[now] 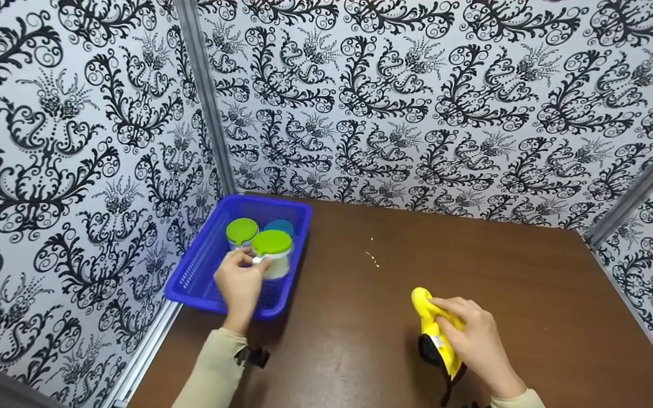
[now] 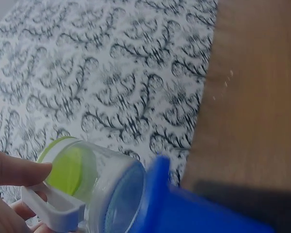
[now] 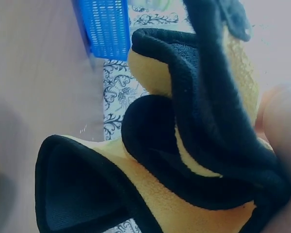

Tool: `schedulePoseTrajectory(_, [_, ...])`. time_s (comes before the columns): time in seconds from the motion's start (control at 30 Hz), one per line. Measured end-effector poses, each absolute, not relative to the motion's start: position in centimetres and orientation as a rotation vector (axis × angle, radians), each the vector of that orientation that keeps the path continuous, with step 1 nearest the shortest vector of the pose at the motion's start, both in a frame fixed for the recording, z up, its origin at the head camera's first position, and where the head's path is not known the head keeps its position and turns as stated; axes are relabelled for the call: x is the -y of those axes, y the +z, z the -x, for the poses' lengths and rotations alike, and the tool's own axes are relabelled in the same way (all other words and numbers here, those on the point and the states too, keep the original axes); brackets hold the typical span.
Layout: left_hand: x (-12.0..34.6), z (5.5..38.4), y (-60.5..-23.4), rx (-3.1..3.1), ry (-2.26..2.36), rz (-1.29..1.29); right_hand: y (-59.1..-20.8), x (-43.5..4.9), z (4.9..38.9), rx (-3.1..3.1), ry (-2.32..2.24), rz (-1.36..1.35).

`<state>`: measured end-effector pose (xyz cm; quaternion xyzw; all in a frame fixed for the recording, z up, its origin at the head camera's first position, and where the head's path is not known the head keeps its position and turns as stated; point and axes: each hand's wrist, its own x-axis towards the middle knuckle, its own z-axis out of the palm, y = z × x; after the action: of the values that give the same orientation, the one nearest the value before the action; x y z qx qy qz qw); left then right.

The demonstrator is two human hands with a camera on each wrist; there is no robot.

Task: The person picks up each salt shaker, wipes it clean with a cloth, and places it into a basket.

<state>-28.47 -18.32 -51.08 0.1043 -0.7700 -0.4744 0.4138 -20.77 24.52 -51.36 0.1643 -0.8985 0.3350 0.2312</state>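
Observation:
My left hand [image 1: 240, 286] pinches the white handle [image 2: 63, 213] of a clear jar [image 1: 278, 267] with a green lid, at the blue plastic basket [image 1: 308, 212]. In the left wrist view, the jar [image 2: 119, 170] appears tilted, its base overlapping the basket rim. Another green-lidded jar [image 1: 241, 231] and a blue-lidded one [image 1: 279, 227] stand inside the basket, partly hidden. Over the table's right half, my right hand [image 1: 476, 337] grips a folded yellow fabric piece with black edging [image 1: 424, 311]. Up close, the yellow fabric piece [image 3: 155, 199] shows dark lining and several openings.
Small pale crumbs [image 1: 373, 259] lie on the brown table [image 1: 355, 317], between the basket and my right hand. Patterned wall panels [image 1: 394, 113] with a metal post [image 1: 207, 96] enclose the table; the basket sits close against the left panel.

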Motion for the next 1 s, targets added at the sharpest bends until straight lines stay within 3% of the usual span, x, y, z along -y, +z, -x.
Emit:
schedulePoseTrajectory(0.67, [22.2,30.1,-54.1,2.366,-1.026,-0.537,-53.0,-26.9,20.3,2.555,0.879,-0.329])
schedulePoseTrajectory(1.0, [22.1,30.3,-54.0,2.510,-0.900,-0.366,-53.2,-28.4,20.5,2.570,0.837,-0.277])
